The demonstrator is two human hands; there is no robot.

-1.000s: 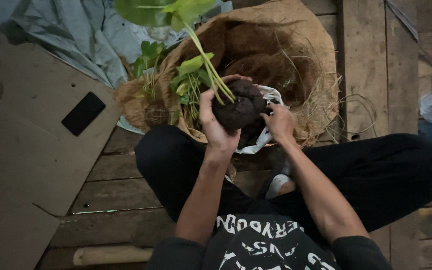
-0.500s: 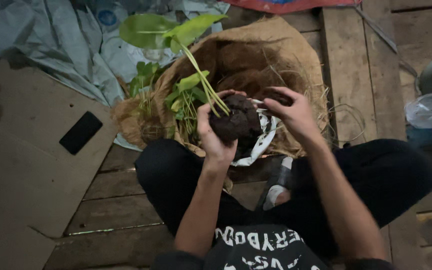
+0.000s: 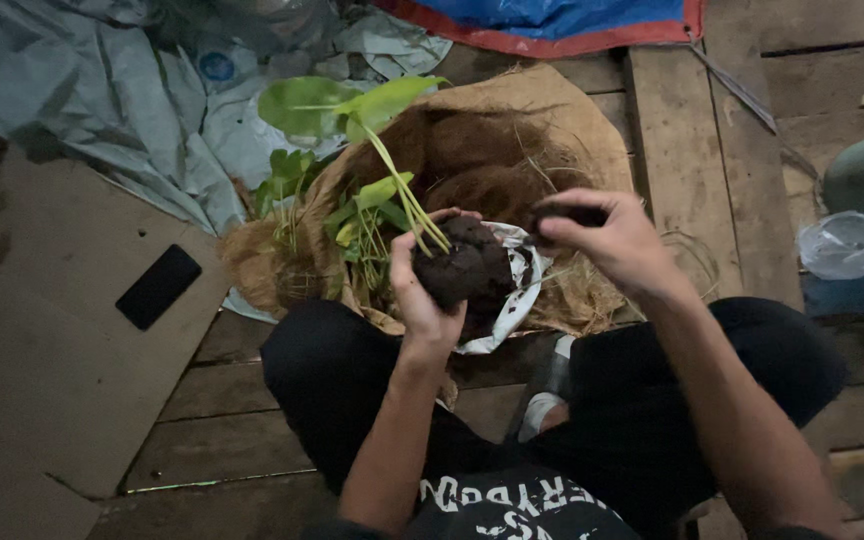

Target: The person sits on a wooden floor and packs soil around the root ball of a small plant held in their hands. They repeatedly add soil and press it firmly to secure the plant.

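Phone [image 3: 158, 286]: black, flat on cardboard sheet [image 3: 42, 370].
Tarp [image 3: 552, 20]: blue, red-edged, top.
Plastic bag [image 3: 838, 244]: clear, right.

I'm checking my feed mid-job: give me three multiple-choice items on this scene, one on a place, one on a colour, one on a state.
1. Where does the black phone lie?
A. on the cardboard sheet
B. in the person's lap
C. on the blue tarp

2. What colour are the leaves of the plant?
A. red
B. green
C. white

3. What is the left hand doing?
A. resting flat on the floor
B. holding the phone
C. gripping the dark soil ball

Answers: 1 A, the phone rests on the cardboard sheet at the left. 2 B, the broad leaves are green. 3 C, its fingers wrap the soil ball, while the right hand pinches a dark clump beside it.
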